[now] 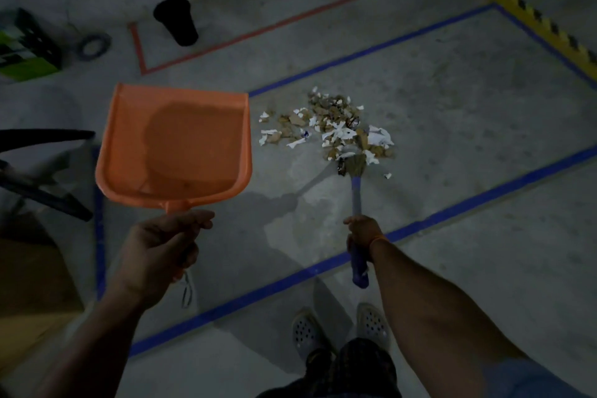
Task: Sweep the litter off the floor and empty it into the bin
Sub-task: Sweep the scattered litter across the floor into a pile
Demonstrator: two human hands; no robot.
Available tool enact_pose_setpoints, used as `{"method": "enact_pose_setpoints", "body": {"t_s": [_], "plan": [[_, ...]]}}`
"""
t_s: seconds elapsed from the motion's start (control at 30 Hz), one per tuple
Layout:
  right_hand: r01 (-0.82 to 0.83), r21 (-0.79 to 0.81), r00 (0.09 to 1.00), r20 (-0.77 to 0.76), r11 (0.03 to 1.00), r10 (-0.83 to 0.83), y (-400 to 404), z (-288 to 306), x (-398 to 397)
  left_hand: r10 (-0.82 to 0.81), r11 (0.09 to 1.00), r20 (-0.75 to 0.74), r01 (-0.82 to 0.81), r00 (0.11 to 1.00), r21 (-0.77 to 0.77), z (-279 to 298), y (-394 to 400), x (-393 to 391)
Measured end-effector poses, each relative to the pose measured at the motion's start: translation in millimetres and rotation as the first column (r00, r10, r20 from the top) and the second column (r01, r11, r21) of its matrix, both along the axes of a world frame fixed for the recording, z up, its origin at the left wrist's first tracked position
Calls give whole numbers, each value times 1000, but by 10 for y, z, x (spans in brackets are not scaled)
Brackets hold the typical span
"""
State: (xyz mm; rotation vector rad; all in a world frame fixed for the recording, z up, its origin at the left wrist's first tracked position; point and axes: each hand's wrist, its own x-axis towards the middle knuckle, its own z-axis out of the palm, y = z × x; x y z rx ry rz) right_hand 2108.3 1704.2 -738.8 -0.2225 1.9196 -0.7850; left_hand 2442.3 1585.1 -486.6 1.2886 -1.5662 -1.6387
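Left hand (161, 244) grips dustpan (176, 147) by its handle, raised left of litter (332, 126) — looks light, stiff plastic. Litter: paper scraps on floor (452, 100), likely featherlight, prone to scatter. Right hand (363, 234) clenched on brush (355, 171) mid-handle — bristles touching litter. Bin (177, 21) well beyond.

Orange dustpan (176, 142); blue-handled broom (357, 203); white, brown litter (332, 126); black bin (177, 21); yellow-black striped tape (517, 6).

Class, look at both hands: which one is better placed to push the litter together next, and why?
The right hand. It grips the broom, whose bristles already touch the litter pile. The left hand holds the orange dustpan raised, off to the pile's left.
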Motion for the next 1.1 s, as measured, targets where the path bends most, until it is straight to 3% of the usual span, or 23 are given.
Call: {"method": "enact_pose_setpoints", "body": {"t_s": [0.33,0.7,0.9,1.1], "plan": [[238,-105,971,57,965,-233,290,417,136,-37,999,-59,37,998,-12,5,-36,-315],[77,-107,990,-112,991,-89,598,690,125,-53,998,-163,47,985,-38,187,7,-517],[13,-85,993,-113,996,-22,160,809,356,-18,999,-167,12,986,-34,286,-150,-218],[-176,-69,969,-188,982,161,-471,510,630,34,998,-115,-41,993,-54,284,-427,147]]}}
